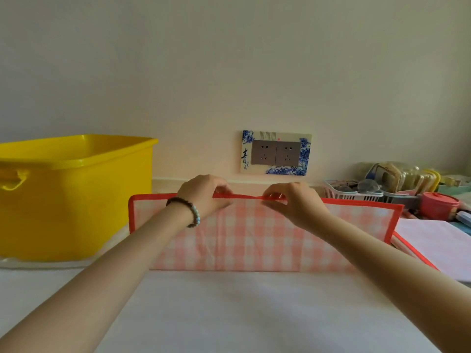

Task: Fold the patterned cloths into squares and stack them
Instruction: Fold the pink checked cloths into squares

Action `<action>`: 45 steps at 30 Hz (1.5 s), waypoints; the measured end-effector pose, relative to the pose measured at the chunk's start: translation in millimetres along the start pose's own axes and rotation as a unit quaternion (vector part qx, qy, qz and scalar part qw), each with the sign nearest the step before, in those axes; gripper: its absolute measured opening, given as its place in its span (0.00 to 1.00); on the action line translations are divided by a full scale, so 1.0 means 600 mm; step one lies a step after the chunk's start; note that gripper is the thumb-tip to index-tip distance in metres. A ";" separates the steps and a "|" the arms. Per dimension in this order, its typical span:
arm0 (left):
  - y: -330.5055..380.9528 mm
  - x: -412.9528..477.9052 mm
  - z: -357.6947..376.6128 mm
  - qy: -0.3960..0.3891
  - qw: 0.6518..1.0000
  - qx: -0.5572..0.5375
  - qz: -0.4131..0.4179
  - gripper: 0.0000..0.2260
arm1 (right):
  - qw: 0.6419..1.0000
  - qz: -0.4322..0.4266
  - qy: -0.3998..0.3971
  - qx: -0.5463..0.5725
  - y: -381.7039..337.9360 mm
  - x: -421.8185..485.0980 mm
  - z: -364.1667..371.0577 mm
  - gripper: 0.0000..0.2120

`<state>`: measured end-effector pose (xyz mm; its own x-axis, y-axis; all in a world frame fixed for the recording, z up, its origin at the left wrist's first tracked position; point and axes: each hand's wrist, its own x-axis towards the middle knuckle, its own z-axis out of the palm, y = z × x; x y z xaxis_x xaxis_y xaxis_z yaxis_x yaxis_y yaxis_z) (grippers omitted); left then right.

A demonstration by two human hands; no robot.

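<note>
To the left stands a big yellow plastic tub (76, 194) with a moulded handle, close to the left end of the cloth. On the wall behind there is a double socket plate in a blue-and-white decorated frame (275, 152). At the right, by the wall, a white slotted plastic basket (351, 193) holds blurred small items, and near it is a round red plastic container with a lid (438, 205). A pale pink flat sheet (438, 240) lies just beside the right end of the cloth.

The pink-and-white checked cloth with a red-orange border (254, 238) is in the middle of the white table (254, 314). It forms a long rectangle with its near fold on the table surface. It looks soft, with vertical creases. The left hand (204, 194), which wears a dark bead bracelet (188, 210), and the right hand (293, 202) both pinch the far bordered edge near its middle, fingers curled on the trim, close to each other. Both forearms cross over the cloth and hide parts of it
</note>
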<state>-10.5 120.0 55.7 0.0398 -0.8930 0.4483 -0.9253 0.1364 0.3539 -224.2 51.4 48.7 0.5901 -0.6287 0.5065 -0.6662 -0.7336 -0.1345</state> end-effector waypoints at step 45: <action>-0.094 -0.048 0.220 -0.235 0.964 0.113 -0.050 0.33 | 0.932 0.281 -0.217 -0.075 0.242 -0.125 0.134 0.26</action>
<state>-9.1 81.4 -85.2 0.0076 -0.9998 -0.0191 -0.9864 -0.0106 0.1638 -328.3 -28.7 -77.4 0.2361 -0.9717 -0.0052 -0.9625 -0.2332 -0.1384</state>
